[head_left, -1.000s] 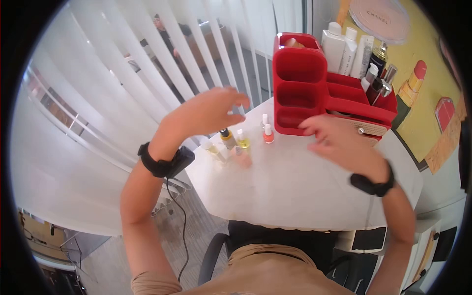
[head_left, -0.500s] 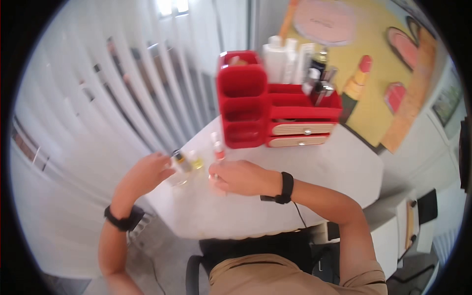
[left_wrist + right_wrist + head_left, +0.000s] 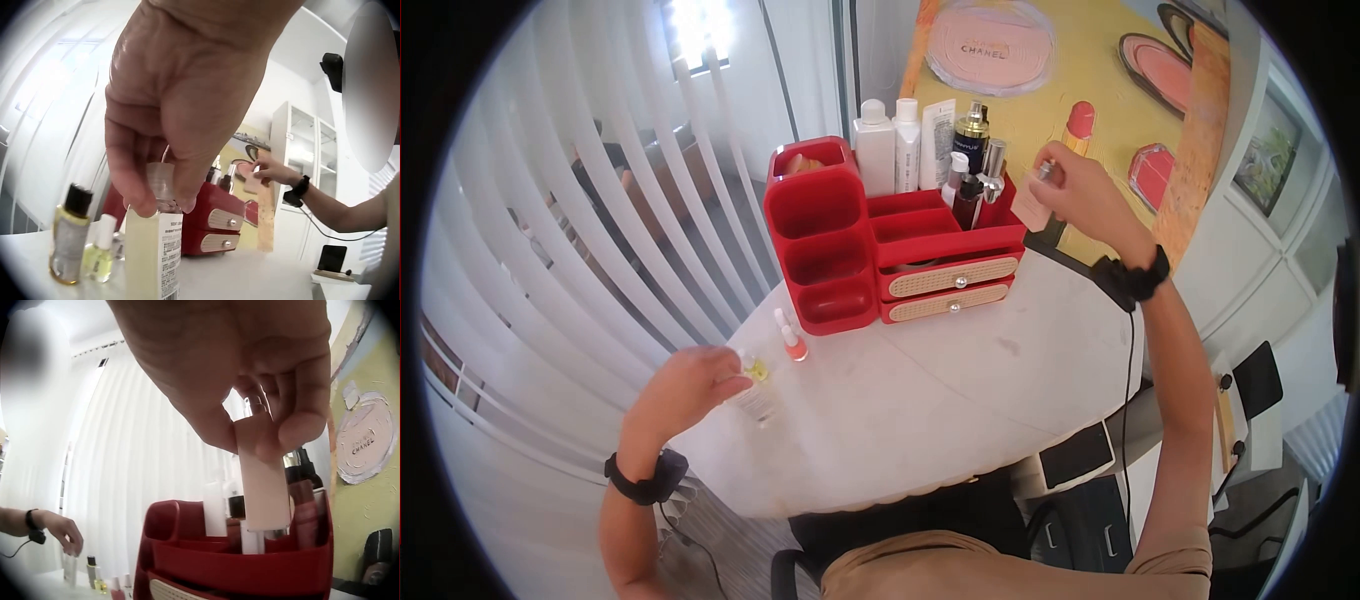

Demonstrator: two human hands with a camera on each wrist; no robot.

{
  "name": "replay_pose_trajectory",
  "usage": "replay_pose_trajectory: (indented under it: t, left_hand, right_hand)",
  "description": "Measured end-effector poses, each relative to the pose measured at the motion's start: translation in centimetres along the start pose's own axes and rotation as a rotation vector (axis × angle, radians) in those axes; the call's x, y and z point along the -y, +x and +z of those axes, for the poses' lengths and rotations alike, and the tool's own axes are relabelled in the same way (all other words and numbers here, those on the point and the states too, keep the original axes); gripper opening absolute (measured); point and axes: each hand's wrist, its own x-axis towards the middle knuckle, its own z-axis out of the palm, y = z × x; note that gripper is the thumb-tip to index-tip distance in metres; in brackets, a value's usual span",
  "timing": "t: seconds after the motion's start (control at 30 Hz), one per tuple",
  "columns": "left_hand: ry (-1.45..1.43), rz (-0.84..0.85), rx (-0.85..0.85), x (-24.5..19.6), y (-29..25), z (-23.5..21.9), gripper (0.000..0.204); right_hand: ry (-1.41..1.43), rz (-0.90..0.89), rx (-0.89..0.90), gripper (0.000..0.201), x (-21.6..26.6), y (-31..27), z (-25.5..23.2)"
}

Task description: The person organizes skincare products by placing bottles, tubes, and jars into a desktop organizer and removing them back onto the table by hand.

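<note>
My left hand (image 3: 690,390) is low at the table's left side. Its thumb and fingers pinch the translucent cap of a clear bottle of pale yellow liquid (image 3: 142,259), which is upright with a printed label. Up at the right, my right hand (image 3: 1090,200) grips a flat pale-pink bottle (image 3: 264,481) near its top. That bottle hangs over the right end of the red organizer (image 3: 950,247), overlapping the bottles in its tray in the right wrist view. Beside the left hand are a dark-capped bottle (image 3: 70,240) and a small white-capped yellow bottle (image 3: 100,256).
A coral nail polish bottle (image 3: 796,348) stands before the organizer's left column. White bottles (image 3: 875,150), a white tube (image 3: 937,145) and a dark gold-topped bottle (image 3: 972,135) stand at the organizer's back. Blinds (image 3: 550,220) hang along the left; a painted board (image 3: 1090,60) is behind.
My right hand has taken the pale-pink bottle from the table and carried it up and right to the organizer. My left hand has come down onto the pale yellow bottle. The head view has turned right.
</note>
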Motion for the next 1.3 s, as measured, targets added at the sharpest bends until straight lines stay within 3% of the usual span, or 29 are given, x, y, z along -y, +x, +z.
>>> replay_pose_trajectory:
  t: [0.13, 0.2, 0.33, 0.4, 0.43, 0.5, 0.63, 0.73, 0.8, 0.83, 0.9, 1.0, 1.03, 1.17, 1.23, 1.3]
  left_hand:
    - [0.014, 0.085, -0.177, -5.5, 2.4, -2.3, 0.022]
    - [-0.042, 0.148, -0.241, -8.4, 4.6, -3.6, 0.022]
    - [-0.11, 0.238, -0.347, -12.3, 9.7, -3.9, 0.022]
    - [-0.028, 0.4, -0.436, -14.1, 13.0, -3.5, 0.025]
    - [-0.03, 0.4, -0.435, -15.0, 14.8, -3.1, 0.025]
    - [0.049, 0.557, -0.497, -16.4, 18.8, -2.2, 0.03]
    - [0.165, 0.59, -0.47, -18.5, 25.7, -0.3, 0.031]
    - [0.171, 0.612, -0.382, -19.3, 29.1, 1.5, 0.029]
    - [0.178, 0.671, -0.24, -19.2, 30.8, 3.0, 0.028]
    - [0.177, 0.667, -0.235, -19.3, 30.6, 3.4, 0.028]
    - [0.18, 0.787, -0.445, -18.6, 29.7, 4.0, 0.027]
    - [0.122, 0.742, -0.576, -17.1, 24.5, 0.3, 0.025]
    - [0.147, 0.684, -0.553, -15.4, 22.5, -0.3, 0.025]
    - [0.138, 0.247, -0.107, -9.0, 13.7, -3.5, 0.022]
    - [0.178, 0.178, -0.032, -3.8, 9.9, -2.9, 0.022]
    - [0.096, -0.02, 0.036, -1.3, 6.7, -2.9, 0.027]
  right_hand:
    - [0.095, 0.039, 0.025, 0.033, -2.2, 2.7, 2.8]
    - [-0.07, -0.072, -0.052, 0.031, -4.0, 3.6, 4.7]
    - [-0.177, -0.044, -0.058, 0.033, -4.8, 2.9, 6.5]
    - [-0.275, -0.04, -0.023, 0.037, -4.1, 2.3, 6.6]
    - [-0.276, -0.039, -0.022, 0.037, -4.2, 2.2, 6.3]
    - [-0.044, 0.047, 0.098, 0.045, -4.5, 1.9, 5.4]
    - [0.052, 0.131, 0.105, 0.05, -3.2, 0.0, 4.2]
    - [0.094, 0.104, 0.107, 0.052, -4.0, -0.8, 4.5]
    - [0.086, 0.013, 0.016, 0.052, -4.4, -1.2, 5.0]
    - [0.09, 0.013, 0.02, 0.052, -4.6, -1.4, 5.1]
    - [-0.053, -0.106, -0.142, 0.051, -4.7, -2.0, 5.0]
    - [0.085, -0.053, -0.129, 0.047, -2.8, -3.2, 4.7]
    - [0.287, -0.036, -0.06, 0.044, -1.0, -4.0, 4.7]
    - [0.414, -0.227, 0.221, 0.039, 3.5, -6.5, 8.9]
    - [0.486, -0.283, 0.281, 0.038, 7.0, -7.2, 12.9]
    - [0.513, -0.324, 0.325, 0.037, 10.2, -7.1, 17.4]
